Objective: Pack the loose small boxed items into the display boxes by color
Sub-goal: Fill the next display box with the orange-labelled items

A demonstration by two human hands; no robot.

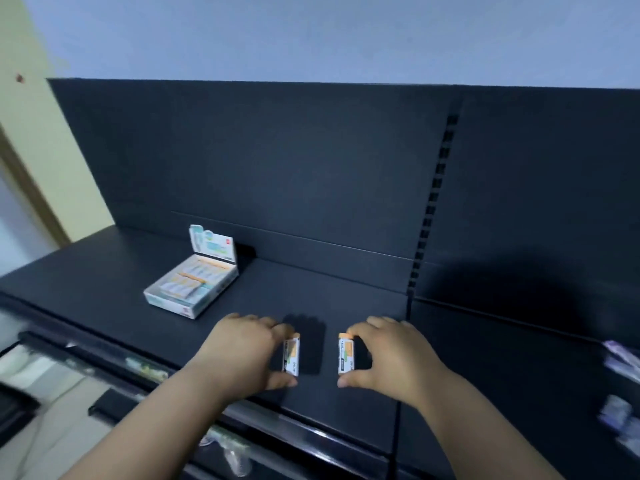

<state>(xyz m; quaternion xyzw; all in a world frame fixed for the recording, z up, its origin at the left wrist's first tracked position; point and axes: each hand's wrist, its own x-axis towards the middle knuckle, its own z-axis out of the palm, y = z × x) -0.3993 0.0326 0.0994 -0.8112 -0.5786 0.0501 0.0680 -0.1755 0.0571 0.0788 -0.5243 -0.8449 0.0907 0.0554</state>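
1. Reaching in nearest the camera, the left hand (242,351) has its grip closed on a small orange-and-white box (291,356), fingers on the far end and thumb at the near end. Whether the box rests on the dark shelf (311,289) or hangs just above it, I cannot tell.
2. Just beside it, the right hand (391,355) pinches a second orange-and-white box (346,355) the same way. A gap of bare shelf lies between the two boxes.
3. Each pinch takes only the short ends, so a box could pivot or pop free as it is carried. The shelf's front edge is close to the wrists, so a slipped box would likely fall past it.
4. Farther back on the left sits the open display box (169,303), its flap (213,245) upright. It holds rows of items in orange and pale teal. The free space looks narrow, so a tilted box could catch on the rim or ride up over its neighbours.
5. Blur hides the print, so the colour match is only a judgement. A wrong match would mix the sorts.
6. At the far right edge, blurred purple packets (620,358) lie well apart.
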